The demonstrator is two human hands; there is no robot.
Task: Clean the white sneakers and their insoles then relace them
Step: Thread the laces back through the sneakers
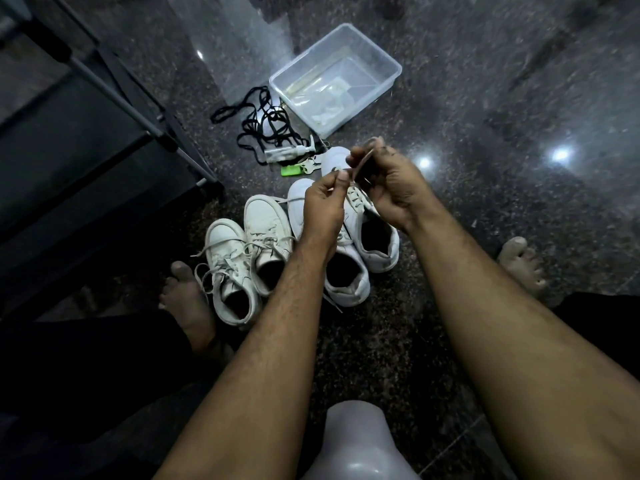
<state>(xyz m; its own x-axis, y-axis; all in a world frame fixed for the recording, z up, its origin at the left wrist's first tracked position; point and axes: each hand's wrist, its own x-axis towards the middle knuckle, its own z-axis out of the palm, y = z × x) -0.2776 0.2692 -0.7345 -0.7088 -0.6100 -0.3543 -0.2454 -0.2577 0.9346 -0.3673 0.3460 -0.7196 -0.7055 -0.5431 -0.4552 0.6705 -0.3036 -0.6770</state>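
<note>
Two pairs of white sneakers stand on the dark stone floor. The left pair [242,258] is laced, with loose lace ends. The right pair [360,251] lies under my hands. My left hand [323,206] pinches a white lace end between thumb and forefinger above the right pair. My right hand [388,181] holds the other stretch of that lace [362,164] in curled fingers, just above the far right sneaker's toe [334,159]. Both hands hover close together, and they hide most of the lacing below.
A clear plastic tub [336,77] sits beyond the shoes. Black laces [263,123], a small spray bottle [287,152], keys and a green tag [291,170] lie beside it. A dark rack [104,109] stands at left. My bare feet [187,299] flank the shoes.
</note>
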